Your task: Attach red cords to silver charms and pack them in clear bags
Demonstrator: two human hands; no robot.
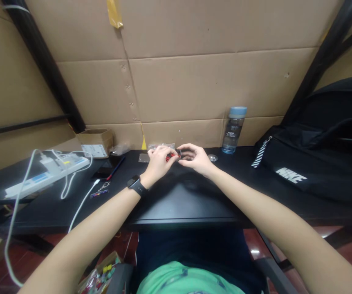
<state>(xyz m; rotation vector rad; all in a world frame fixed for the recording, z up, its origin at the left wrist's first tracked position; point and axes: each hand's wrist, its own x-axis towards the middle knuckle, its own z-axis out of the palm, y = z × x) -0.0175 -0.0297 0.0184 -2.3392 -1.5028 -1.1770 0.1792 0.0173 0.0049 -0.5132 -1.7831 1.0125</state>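
Observation:
Over the back of the black table (182,196), my left hand (160,162) is closed around a small red object (170,156), with a dark watch on that wrist. Facing it from the right, my right hand (196,158) has its thumb and fingers curved round a small clear round piece (180,154) beside the red object. A clear plastic bag (163,145) lies behind my left hand. Another clear round piece (213,157) rests on the table just right of my right hand. Fine details of the red object are hidden by the fingers.
A water bottle (234,130) stands at the back, with a black backpack (326,151) on the right. To the left are a power strip (48,175), white cables, a phone (106,168), a keychain (100,192) and an open cardboard box (96,143).

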